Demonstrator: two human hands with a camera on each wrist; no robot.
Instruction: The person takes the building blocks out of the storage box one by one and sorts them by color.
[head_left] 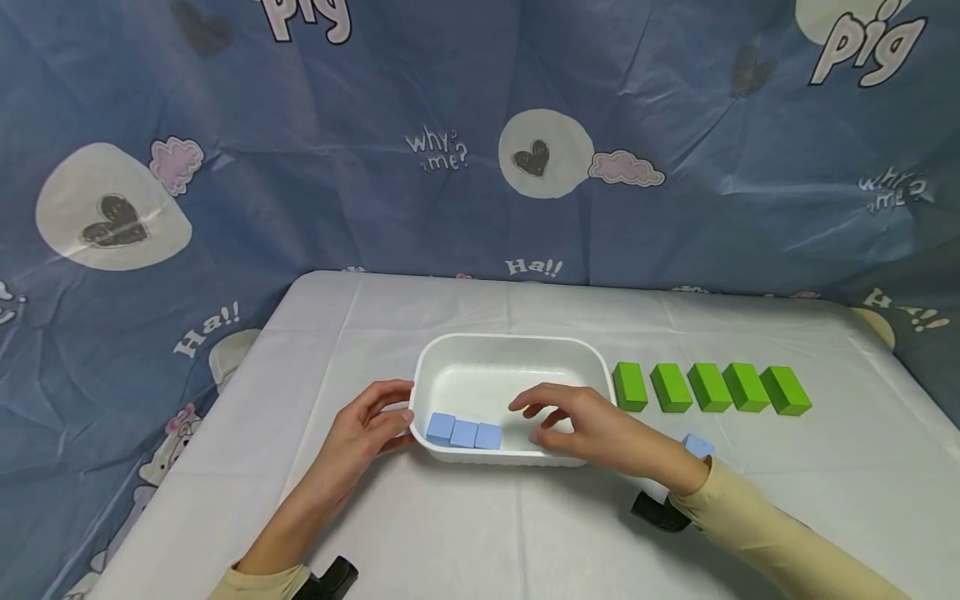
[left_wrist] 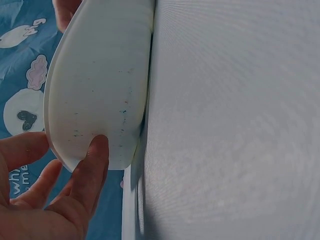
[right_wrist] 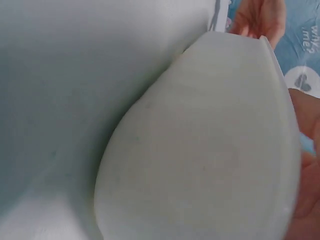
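Note:
A white plastic tub (head_left: 517, 343) stands on the table with three light blue blocks (head_left: 463, 434) side by side in its front left part. At the tub's left end is my left hand (head_left: 367, 421), thumb at the rim and fingertips against the outer wall. In the left wrist view the fingers (left_wrist: 97, 155) touch that wall. My right hand (head_left: 577, 421) reaches over the front right rim, its loosely bent fingers above the tub floor and nothing between them. The right wrist view shows mostly the tub's outside (right_wrist: 195, 145), with part of the right hand (right_wrist: 305, 195) beyond the rim.
Several green blocks (head_left: 708, 387) stand in a row right of the tub. Another blue block (head_left: 698, 446) lies on the table, partly hidden behind the right wrist. A white cloth covers the table (head_left: 450, 533); a blue printed curtain (head_left: 375, 208) hangs behind it.

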